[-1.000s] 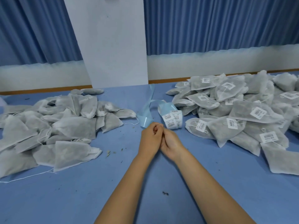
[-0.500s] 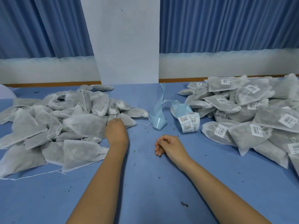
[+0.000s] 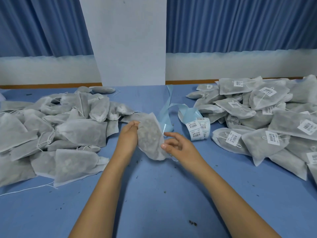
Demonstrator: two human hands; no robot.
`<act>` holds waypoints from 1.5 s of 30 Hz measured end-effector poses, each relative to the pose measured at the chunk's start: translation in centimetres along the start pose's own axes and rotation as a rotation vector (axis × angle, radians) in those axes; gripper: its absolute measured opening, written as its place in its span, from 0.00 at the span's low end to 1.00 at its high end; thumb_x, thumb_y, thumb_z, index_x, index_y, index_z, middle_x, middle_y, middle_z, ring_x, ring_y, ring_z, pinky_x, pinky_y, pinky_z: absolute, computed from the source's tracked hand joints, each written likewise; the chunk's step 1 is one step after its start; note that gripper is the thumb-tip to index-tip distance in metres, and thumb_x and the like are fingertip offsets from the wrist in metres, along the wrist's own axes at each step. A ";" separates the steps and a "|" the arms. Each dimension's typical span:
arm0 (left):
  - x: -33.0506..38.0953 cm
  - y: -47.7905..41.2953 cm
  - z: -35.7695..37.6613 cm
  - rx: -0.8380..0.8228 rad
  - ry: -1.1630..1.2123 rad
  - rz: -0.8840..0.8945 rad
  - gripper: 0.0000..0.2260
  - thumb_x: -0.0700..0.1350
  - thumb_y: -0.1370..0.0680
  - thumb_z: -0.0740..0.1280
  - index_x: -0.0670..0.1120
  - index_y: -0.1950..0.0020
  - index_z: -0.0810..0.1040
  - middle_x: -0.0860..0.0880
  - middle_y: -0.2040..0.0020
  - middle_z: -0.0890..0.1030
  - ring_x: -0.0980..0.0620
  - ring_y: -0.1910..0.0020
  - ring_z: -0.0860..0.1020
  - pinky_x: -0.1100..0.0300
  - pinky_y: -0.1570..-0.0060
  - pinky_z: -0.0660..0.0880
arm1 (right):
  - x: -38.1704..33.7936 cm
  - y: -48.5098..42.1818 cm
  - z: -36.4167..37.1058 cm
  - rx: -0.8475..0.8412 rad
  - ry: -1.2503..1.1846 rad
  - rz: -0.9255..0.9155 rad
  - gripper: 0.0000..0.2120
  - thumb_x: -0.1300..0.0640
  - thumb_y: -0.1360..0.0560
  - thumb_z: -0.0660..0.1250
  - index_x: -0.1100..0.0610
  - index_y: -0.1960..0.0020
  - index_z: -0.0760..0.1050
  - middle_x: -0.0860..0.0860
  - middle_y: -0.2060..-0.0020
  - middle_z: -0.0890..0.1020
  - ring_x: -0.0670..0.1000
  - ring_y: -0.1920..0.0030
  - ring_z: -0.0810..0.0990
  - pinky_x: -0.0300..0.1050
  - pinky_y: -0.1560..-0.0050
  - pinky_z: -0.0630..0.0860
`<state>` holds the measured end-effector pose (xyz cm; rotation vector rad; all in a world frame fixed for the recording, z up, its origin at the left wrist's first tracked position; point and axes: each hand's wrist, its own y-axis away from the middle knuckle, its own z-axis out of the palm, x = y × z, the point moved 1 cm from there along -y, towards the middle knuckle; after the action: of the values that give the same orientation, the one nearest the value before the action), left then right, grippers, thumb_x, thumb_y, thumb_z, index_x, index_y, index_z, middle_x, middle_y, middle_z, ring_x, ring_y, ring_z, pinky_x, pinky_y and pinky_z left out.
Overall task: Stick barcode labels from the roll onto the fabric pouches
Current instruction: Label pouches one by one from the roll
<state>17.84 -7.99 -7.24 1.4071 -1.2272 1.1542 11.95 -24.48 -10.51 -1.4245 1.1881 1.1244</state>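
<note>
While left hand fingers pinch a lumpy grey fabric pouch, right hand fingers spread.

Both bare forearms reached in from the lower edge and drew together toward the middle. The left grip had its back to the camera, with fingers curled round the left edge of a pouch and holding it raised. The right grip sat just beside it, palm turned inward and fingers loosely bent and spread. Its thumb tip lay against the pouch's lower right edge, and its index finger pointed at that same edge.
</note>
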 end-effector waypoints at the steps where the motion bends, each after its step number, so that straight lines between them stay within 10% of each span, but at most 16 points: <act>1: -0.2 0.2 0.0 0.000 0.055 0.027 0.13 0.38 0.20 0.56 0.48 0.62 0.75 0.54 0.70 0.79 0.56 0.68 0.75 0.63 0.67 0.70 | -0.1 0.1 -0.1 -0.027 0.001 0.024 0.16 0.55 0.25 0.70 0.53 0.39 0.73 0.45 0.56 0.83 0.45 0.54 0.81 0.42 0.47 0.74; 6: -1.2 0.1 -0.9 0.118 0.143 0.067 0.14 0.37 0.21 0.54 0.47 0.61 0.74 0.48 0.63 0.77 0.48 0.61 0.74 0.59 0.62 0.70 | -0.6 1.0 -0.1 -0.201 -0.003 0.081 0.04 0.57 0.21 0.64 0.56 0.53 0.75 0.52 0.69 0.79 0.47 0.76 0.72 0.35 0.73 0.69; 10: -1.1 1.5 -1.0 0.409 -0.346 0.542 0.05 0.36 0.22 0.61 0.42 0.51 0.75 0.49 0.54 0.76 0.51 0.53 0.73 0.64 0.55 0.66 | -0.5 0.8 -0.7 -0.099 0.074 0.017 0.11 0.57 0.21 0.64 0.53 0.63 0.74 0.43 0.77 0.70 0.40 0.79 0.62 0.29 0.76 0.60; 13: -1.0 2.9 1.2 -0.040 -0.321 0.840 0.08 0.40 0.23 0.63 0.42 0.46 0.77 0.54 0.51 0.78 0.56 0.50 0.76 0.67 0.47 0.69 | -0.2 0.6 -0.3 -0.095 0.048 -0.022 0.06 0.61 0.21 0.62 0.56 0.56 0.73 0.46 0.75 0.74 0.42 0.79 0.62 0.31 0.77 0.60; 16: -1.7 3.5 2.8 -0.369 -0.384 0.743 0.06 0.47 0.22 0.64 0.50 0.45 0.76 0.61 0.56 0.78 0.62 0.59 0.77 0.70 0.56 0.69 | -0.4 0.3 -0.5 -0.080 -0.095 -0.033 0.08 0.67 0.20 0.58 0.56 0.52 0.71 0.46 0.72 0.79 0.43 0.76 0.65 0.33 0.74 0.62; 27: -0.8 3.4 1.8 -0.320 -0.269 0.456 0.15 0.42 0.28 0.75 0.57 0.72 0.79 0.55 0.73 0.76 0.59 0.73 0.70 0.71 0.70 0.66 | -1.2 0.6 -2.2 0.238 0.597 -0.388 0.09 0.68 0.24 0.63 0.59 0.56 0.79 0.49 0.69 0.77 0.47 0.65 0.73 0.29 0.63 0.67; 38: 0.6 4.2 0.9 -0.406 0.364 0.292 0.07 0.48 0.30 0.69 0.49 0.64 0.86 0.49 0.64 0.85 0.58 0.80 0.59 0.64 0.73 0.56 | -0.6 0.3 -3.3 0.340 0.388 -0.108 0.08 0.67 0.25 0.66 0.58 0.58 0.80 0.47 0.69 0.80 0.36 0.71 0.74 0.27 0.65 0.67; 42: 0.1 3.7 1.0 -0.241 0.294 0.377 0.04 0.46 0.29 0.72 0.53 0.60 0.87 0.44 0.56 0.84 0.60 0.76 0.69 0.68 0.72 0.63 | -0.8 0.5 -2.2 0.179 0.391 -0.104 0.08 0.68 0.26 0.66 0.58 0.59 0.80 0.49 0.69 0.82 0.38 0.74 0.72 0.27 0.67 0.66; 45: -0.9 2.9 0.9 -0.072 -0.146 0.518 0.06 0.40 0.26 0.73 0.51 0.56 0.87 0.56 0.50 0.85 0.62 0.50 0.82 0.64 0.48 0.76 | -1.1 0.7 -1.9 0.071 0.358 -0.116 0.07 0.67 0.26 0.67 0.58 0.58 0.81 0.50 0.68 0.83 0.39 0.70 0.75 0.28 0.62 0.69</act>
<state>14.96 -9.05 -8.14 1.1653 -1.7876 1.3478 11.24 -26.24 -9.24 -1.6624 1.3566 0.7584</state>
